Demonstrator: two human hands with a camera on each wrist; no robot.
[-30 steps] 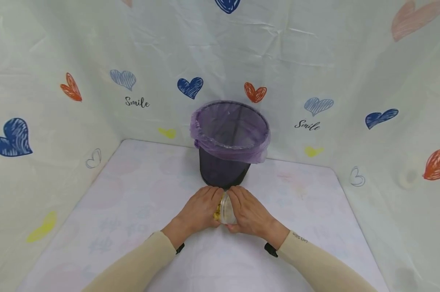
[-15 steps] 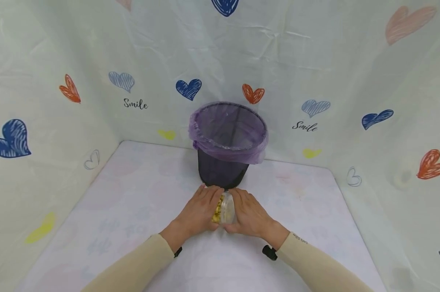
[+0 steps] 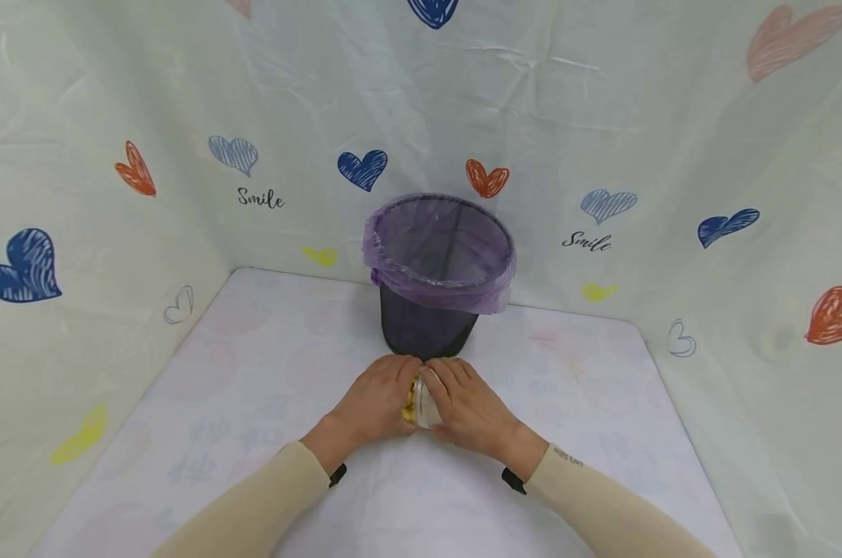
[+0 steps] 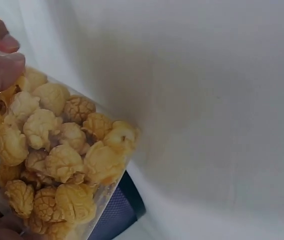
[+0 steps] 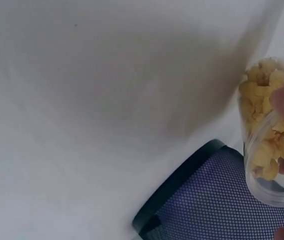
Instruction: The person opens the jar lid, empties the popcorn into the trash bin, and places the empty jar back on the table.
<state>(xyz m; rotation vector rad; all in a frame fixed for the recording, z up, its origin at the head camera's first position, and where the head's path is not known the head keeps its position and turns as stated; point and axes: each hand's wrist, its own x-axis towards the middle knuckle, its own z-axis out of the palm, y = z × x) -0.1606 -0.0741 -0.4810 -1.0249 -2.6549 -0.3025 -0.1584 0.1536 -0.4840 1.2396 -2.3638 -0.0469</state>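
Note:
A clear plastic jar of yellow popcorn point(image 4: 64, 157) lies on its side between my two hands, close in front of a wastebasket. My left hand point(image 3: 375, 399) grips the body of the jar. At the other end, my right hand point(image 3: 473, 411) holds the clear lid point(image 3: 428, 404), its fingers curled over the rim. The lid is on the jar; in the right wrist view popcorn shows through its round end point(image 5: 268, 197). Parts of both hands are cut off in the wrist views, and the palms are hidden.
The dark mesh wastebasket point(image 3: 424, 318), lined with a purple bag point(image 3: 463, 291), stands just beyond the hands. A white cloth covers the table point(image 3: 267, 372). White sheeting point(image 3: 421, 85) with printed hearts surrounds it at the back and sides.
Both hands and the jar have shifted slightly left. The right hand's fingers have come further over the lid, and less of the popcorn shows between the hands than half a second ago.

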